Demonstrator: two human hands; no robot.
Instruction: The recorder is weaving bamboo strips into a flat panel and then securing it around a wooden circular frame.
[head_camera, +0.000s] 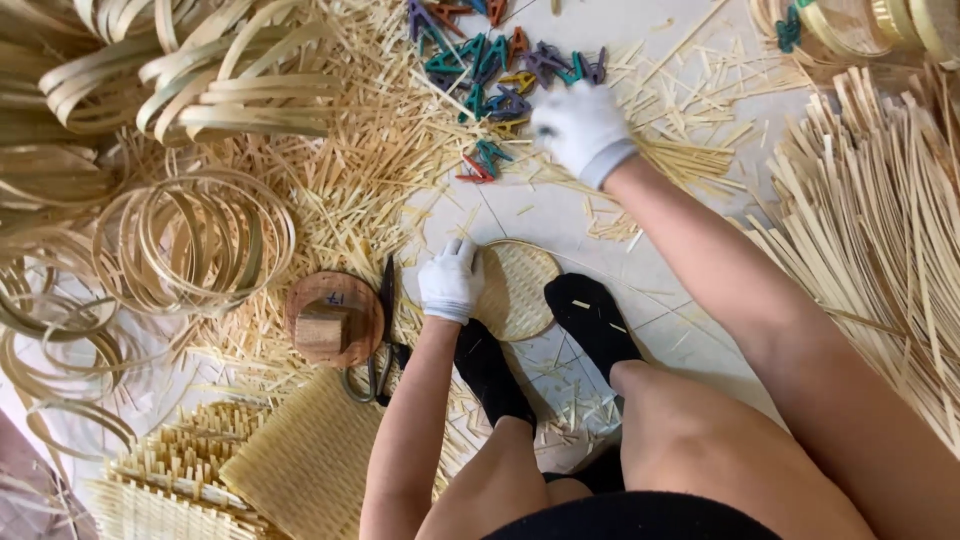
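My left hand (450, 280), in a white glove, rests on the left rim of a small round woven bamboo tray (518, 288) that lies on the floor between my black-socked feet. My right hand (582, 130), also gloved, reaches forward into a pile of coloured plastic clips (490, 70); its fingers are curled down among them, and whether they hold a clip is hidden. A few red and teal clips (480, 162) lie just left of that hand.
Bamboo hoops (195, 240) and bent strips (230, 95) crowd the left. Loose strips (880, 230) fan out at right. A round wooden block (333, 318), shears (384, 340) and woven mats (305, 465) lie at lower left. Offcuts litter the floor.
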